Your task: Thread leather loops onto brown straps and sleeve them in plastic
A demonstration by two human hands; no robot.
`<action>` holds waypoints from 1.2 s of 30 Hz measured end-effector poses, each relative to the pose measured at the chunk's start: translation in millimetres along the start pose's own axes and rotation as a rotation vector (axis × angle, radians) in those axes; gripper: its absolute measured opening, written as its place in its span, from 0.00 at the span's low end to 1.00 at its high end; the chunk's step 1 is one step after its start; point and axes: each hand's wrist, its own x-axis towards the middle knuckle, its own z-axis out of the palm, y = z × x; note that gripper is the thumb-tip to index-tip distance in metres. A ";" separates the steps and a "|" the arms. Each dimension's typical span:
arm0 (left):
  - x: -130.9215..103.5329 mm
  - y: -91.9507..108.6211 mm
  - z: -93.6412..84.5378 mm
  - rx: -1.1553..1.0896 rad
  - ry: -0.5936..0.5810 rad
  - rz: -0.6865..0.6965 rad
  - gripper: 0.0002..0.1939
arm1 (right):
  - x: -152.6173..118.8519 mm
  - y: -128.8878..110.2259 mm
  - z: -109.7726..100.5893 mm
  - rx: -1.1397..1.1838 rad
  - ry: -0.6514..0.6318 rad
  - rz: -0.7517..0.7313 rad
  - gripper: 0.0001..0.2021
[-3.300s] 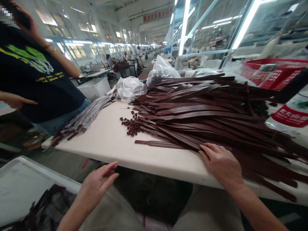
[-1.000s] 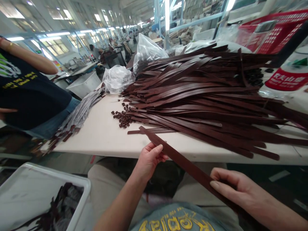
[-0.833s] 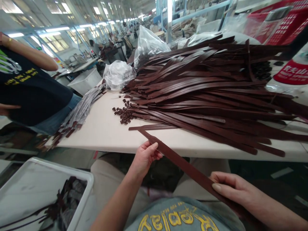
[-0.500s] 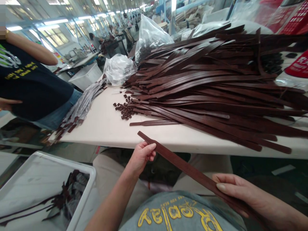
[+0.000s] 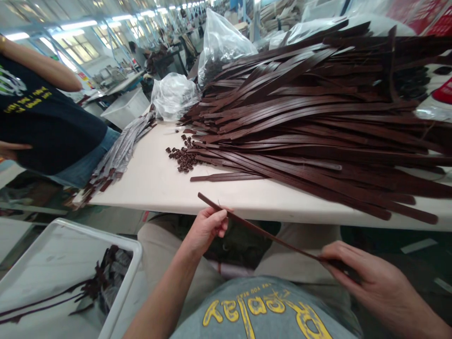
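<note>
A dark brown strap (image 5: 270, 236) stretches over my lap, seen nearly edge-on. My left hand (image 5: 211, 223) pinches it near its narrow end, just in front of the table edge. Farther along, at the lower right, my right hand (image 5: 348, 264) is closed around the strap; the part inside the palm is hidden. On the white table (image 5: 148, 174) lies a large pile of similar brown straps (image 5: 300, 113). Small dark brown loops (image 5: 185, 159) are heaped at the pile's left end. One single strap (image 5: 229, 177) lies nearest the table's front edge.
Clear plastic bags (image 5: 174, 96) stand behind the loops. Plastic-wrapped straps (image 5: 122, 153) lie at the table's left end, beside a person in a dark shirt (image 5: 52, 117). A white bin (image 5: 136, 263) with dark scraps is at the lower left.
The held strap has turned from showing its flat face to nearly edge-on. My right hand has rotated and shifted slightly up and right, while my left hand keeps its place.
</note>
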 end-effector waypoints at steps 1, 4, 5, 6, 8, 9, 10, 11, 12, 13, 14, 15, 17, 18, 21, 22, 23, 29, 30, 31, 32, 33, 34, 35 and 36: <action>-1.7 0.8 -0.7 -0.024 -0.006 0.012 0.23 | -1.7 2.6 -1.5 -0.128 0.094 -0.098 0.07; -6.5 2.3 -3.3 -0.078 0.032 0.051 0.25 | -9.2 7.1 -3.2 -0.406 0.275 -0.263 0.08; -8.0 2.7 -4.0 -0.078 0.053 0.056 0.23 | -11.8 7.4 -2.9 -0.455 0.302 -0.285 0.08; -9.7 3.1 -4.5 -0.069 0.071 0.057 0.22 | -14.1 7.5 -2.3 -0.488 0.322 -0.299 0.08; -13.3 3.8 -4.7 -0.039 0.097 0.059 0.20 | -17.7 8.5 0.2 -0.523 0.341 -0.302 0.07; -15.2 3.9 -4.6 -0.022 0.104 0.060 0.21 | -19.0 9.9 1.9 -0.530 0.346 -0.295 0.08; -17.0 3.7 -4.3 -0.008 0.111 0.062 0.21 | -19.8 12.0 4.0 -0.535 0.348 -0.280 0.08; -18.6 2.9 -4.0 0.002 0.117 0.062 0.22 | -20.2 14.3 6.4 -0.534 0.342 -0.267 0.09; -19.9 1.6 -3.6 0.007 0.122 0.062 0.22 | -20.0 16.4 9.1 -0.520 0.330 -0.251 0.09; -20.9 -0.4 -3.0 0.008 0.121 0.060 0.23 | -19.0 17.6 12.2 -0.488 0.313 -0.229 0.10; -21.6 -3.1 -2.1 0.008 0.113 0.057 0.24 | -16.9 17.0 15.5 -0.438 0.292 -0.204 0.11; -22.0 -6.6 -0.8 0.010 0.100 0.052 0.24 | -13.7 14.2 19.3 -0.372 0.272 -0.180 0.11; -22.0 -15.3 4.0 0.017 0.062 0.037 0.24 | -2.8 1.2 28.5 -0.227 0.238 -0.149 0.12; -21.8 -20.3 7.6 0.020 0.040 0.024 0.24 | 5.0 -8.4 34.2 -0.166 0.226 -0.151 0.14; -21.4 -34.7 21.3 0.006 -0.013 -0.018 0.22 | 34.3 -41.9 54.8 -0.041 0.207 -0.233 0.18; -21.4 -38.6 25.9 -0.007 -0.030 -0.025 0.21 | 44.4 -51.8 62.2 -0.011 0.198 -0.261 0.18; -21.6 -41.9 29.9 -0.023 -0.041 -0.023 0.19 | 53.7 -60.1 69.2 0.014 0.194 -0.283 0.17; -20.6 -49.5 31.9 -0.099 -0.029 -0.009 0.14 | 76.3 -67.8 92.2 0.043 0.220 -0.344 0.09; -19.7 -49.6 29.2 -0.089 -0.024 -0.023 0.14 | 76.1 -63.3 93.6 0.050 0.223 -0.345 0.09; -18.7 -49.5 26.5 -0.076 -0.021 -0.033 0.14 | 75.8 -58.0 94.7 0.055 0.228 -0.345 0.09; -17.8 -49.2 24.1 -0.064 -0.018 -0.038 0.14 | 75.5 -52.5 95.8 0.055 0.235 -0.346 0.09; -16.9 -48.6 22.1 -0.053 -0.018 -0.040 0.14 | 75.5 -47.2 96.7 0.048 0.242 -0.348 0.10; -16.1 -47.7 20.9 -0.045 -0.018 -0.038 0.13 | 76.0 -42.5 97.5 0.034 0.247 -0.357 0.11; -15.6 -46.8 20.3 -0.042 -0.013 -0.033 0.13 | 77.0 -38.8 98.0 0.018 0.247 -0.367 0.12; -15.1 -45.8 20.1 -0.043 -0.003 -0.027 0.12 | 78.6 -36.3 98.0 0.003 0.243 -0.384 0.13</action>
